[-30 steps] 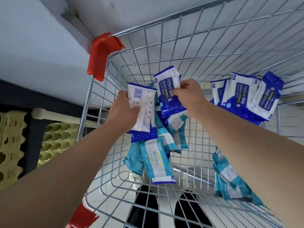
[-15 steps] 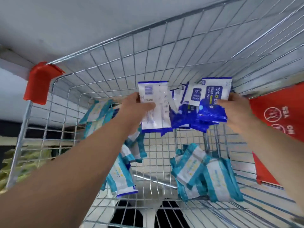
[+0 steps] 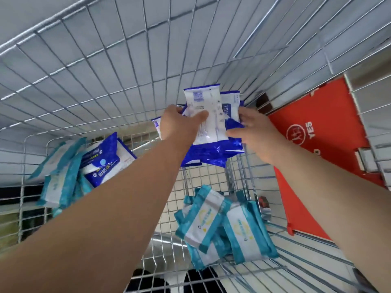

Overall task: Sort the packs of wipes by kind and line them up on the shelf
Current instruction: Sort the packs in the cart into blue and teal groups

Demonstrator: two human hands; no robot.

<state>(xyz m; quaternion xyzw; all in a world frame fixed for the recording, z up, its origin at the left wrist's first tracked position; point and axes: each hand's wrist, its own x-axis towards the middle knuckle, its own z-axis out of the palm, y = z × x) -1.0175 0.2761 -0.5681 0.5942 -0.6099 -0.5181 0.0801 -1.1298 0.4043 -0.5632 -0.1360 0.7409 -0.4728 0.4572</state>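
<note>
Head view: left hand (image 3: 177,122) and right hand (image 3: 257,133) grip half-hidden blue packs (image 3: 211,150).

Both bare arms stretched far. Left hand (image 3: 179,123) grips blue packs (image 3: 211,150), thumb across front; right hand (image 3: 256,134) clasps same stack's right side.
</note>
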